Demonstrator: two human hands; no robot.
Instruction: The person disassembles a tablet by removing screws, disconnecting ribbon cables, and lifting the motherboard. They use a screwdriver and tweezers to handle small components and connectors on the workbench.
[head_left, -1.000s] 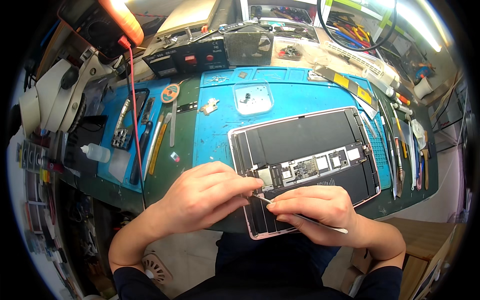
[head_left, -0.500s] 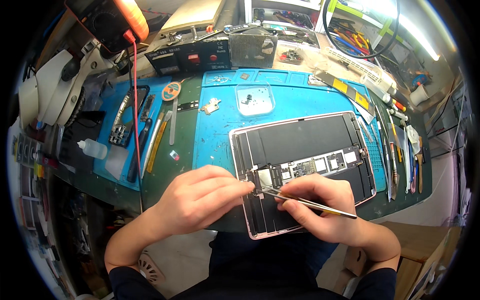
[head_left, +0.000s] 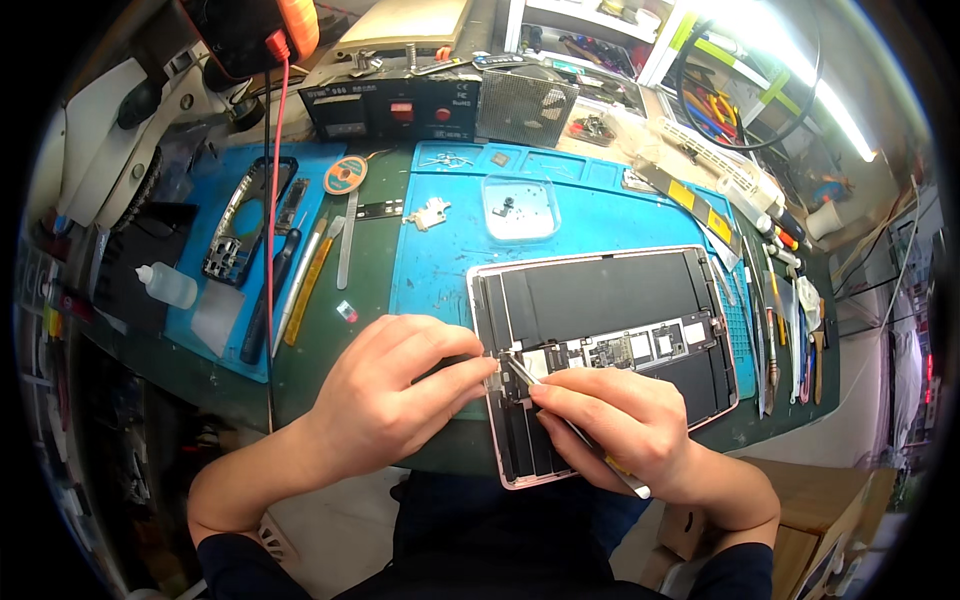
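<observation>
Right hand point(head_left: 622, 425) gripping tweezers point(head_left: 522, 371) at tablet's point(head_left: 570, 290) left end; left hand point(head_left: 385, 390) grip unclear. Seemingly fine work; needs steady tips.

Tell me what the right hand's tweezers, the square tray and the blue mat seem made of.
Tweezers: probably metal, smooth and shiny, from their silvery glints. Square tray: likely translucent plastic, glossy; its walls let blue through. Blue mat: perhaps silicone or rubber, mostly matte, with moulded compartments; which one stays open.
</observation>
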